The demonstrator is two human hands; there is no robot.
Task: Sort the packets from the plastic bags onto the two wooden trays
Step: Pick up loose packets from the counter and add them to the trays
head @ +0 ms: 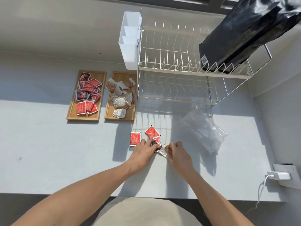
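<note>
1. Fingers of the left hand (143, 150) curl down onto a red-and-black packet (157, 144) on the counter, pinching its near edge; fingers of the right hand (176, 152) are closed on a pale brown-and-clear packet (164, 150) just beside it.
2. Two more red packets lie loose on the grey counter (48, 144): one flat packet (135, 139) left of the left hand, one tilted packet (152, 132) just beyond the fingers.
3. A crumpled clear plastic bag (203, 131) rests to the right of both hands, apart from them.
4. Two wooden trays sit side by side, well beyond and left of the hands. The left tray (71, 110) holds red packets; the right tray (108, 110) holds brown-and-white ones and stands just beside the foot of a white dish rack (179, 70).
5. Counter between hands and trays is bare; the whole left stretch is open too. The near counter edge runs close to the person's body.
6. A black bag (244, 33) with a white barcode label leans in the rack's upper tier.
7. Print on the packets is too small to read.
8. A white charger (278, 175) sits plugged in at the far right.
</note>
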